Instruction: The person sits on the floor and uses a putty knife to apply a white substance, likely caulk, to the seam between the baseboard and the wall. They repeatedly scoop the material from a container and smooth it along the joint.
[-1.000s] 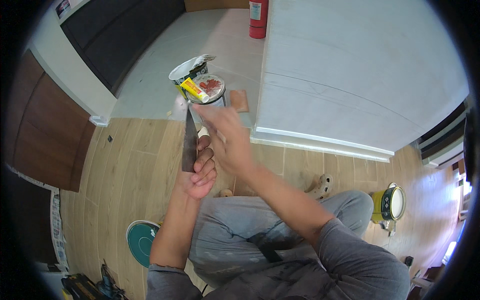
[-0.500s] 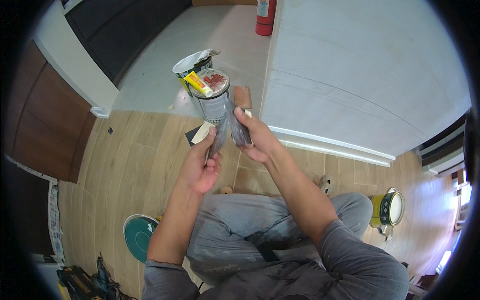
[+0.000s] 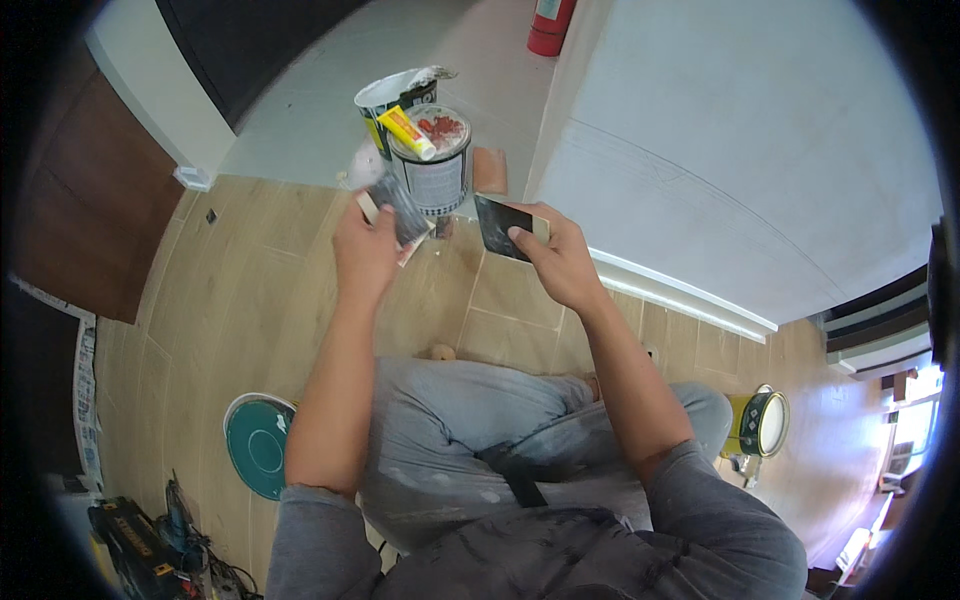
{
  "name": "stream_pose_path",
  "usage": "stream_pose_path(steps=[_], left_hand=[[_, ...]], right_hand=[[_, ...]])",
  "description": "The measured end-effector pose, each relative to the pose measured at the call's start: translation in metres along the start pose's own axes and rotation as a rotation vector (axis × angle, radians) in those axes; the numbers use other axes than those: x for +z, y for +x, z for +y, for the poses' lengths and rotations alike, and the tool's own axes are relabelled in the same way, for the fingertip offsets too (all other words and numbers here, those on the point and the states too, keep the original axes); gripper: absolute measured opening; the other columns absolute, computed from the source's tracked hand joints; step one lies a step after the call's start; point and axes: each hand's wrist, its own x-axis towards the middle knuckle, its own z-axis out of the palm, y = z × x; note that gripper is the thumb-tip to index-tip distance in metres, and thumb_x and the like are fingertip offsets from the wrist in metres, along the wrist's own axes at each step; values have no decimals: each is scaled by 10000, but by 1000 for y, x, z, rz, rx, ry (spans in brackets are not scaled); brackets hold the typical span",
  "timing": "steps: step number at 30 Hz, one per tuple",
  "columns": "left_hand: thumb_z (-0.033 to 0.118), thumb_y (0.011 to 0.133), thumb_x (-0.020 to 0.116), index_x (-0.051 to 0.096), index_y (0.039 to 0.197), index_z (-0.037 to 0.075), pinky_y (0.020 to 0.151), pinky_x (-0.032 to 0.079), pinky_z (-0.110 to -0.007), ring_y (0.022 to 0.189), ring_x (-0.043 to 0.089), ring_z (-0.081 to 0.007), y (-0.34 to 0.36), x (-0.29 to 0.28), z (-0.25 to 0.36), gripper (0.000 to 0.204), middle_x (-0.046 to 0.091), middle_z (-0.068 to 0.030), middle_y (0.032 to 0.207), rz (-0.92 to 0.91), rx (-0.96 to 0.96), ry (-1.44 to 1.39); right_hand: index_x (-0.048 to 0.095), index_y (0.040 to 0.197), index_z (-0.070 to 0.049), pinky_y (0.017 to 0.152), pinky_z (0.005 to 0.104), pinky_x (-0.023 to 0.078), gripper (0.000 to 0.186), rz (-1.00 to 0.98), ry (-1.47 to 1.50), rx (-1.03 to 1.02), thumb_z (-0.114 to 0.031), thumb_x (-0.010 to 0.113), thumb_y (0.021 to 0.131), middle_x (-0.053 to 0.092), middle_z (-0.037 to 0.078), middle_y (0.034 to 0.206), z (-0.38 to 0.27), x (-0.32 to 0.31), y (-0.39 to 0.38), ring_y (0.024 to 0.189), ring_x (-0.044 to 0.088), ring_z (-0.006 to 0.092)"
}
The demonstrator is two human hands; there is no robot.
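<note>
A tube (image 3: 407, 133) lies atop a tin (image 3: 432, 180); behind the tin to the left stands a bucket (image 3: 376, 97), to the tin's right a block (image 3: 490, 170), then a wall (image 3: 700, 150). Before the tin, one scraper (image 3: 400, 208) sits in the left grip (image 3: 366, 245), a second scraper (image 3: 494, 228) in the right grip (image 3: 558, 255). A tub (image 3: 258, 450) is left of the legs (image 3: 430, 415), a can (image 3: 768, 424) right
</note>
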Motion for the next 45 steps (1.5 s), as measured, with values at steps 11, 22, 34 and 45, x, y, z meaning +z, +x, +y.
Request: stream_pose_path(steps=[11, 22, 34, 45], left_hand=[[254, 1022, 638, 708, 1289, 35, 804, 497, -382, 836, 660, -194, 24, -58, -45, 352, 737, -140, 926, 94, 333, 545], [306, 1017, 694, 653, 1193, 111, 601, 541, -291, 888, 669, -86, -88, 56, 30, 266, 708, 14, 1065, -450, -276, -287], [70, 966, 663, 659, 1163, 40, 724, 683, -353, 947, 746, -181, -267, 235, 88, 199, 742, -65, 1081, -867, -553, -451], [112, 997, 639, 619, 1295, 74, 607, 679, -371, 944, 745, -180, -332, 282, 121, 301, 720, -55, 1132, -1065, -515, -299]], right_hand=[[684, 1264, 42, 824, 278, 521, 347, 185, -62, 118, -150, 714, 976, 733, 46, 1017, -30, -138, -88, 920, 636, 105], [682, 1277, 17, 681, 287, 497, 367, 1424, -145, 297, -214, 714, 995, 714, 26, 915, -27, -378, -436, 770, 630, 114], [717, 1270, -29, 821, 442, 543, 414, 1194, -785, 699, -290, 697, 949, 735, 247, 904, 23, -411, -501, 864, 717, 383], [703, 1289, -68, 875, 489, 531, 367, 923, -810, 804, -242, 665, 968, 723, 256, 1044, 11, -417, -493, 970, 693, 413]])
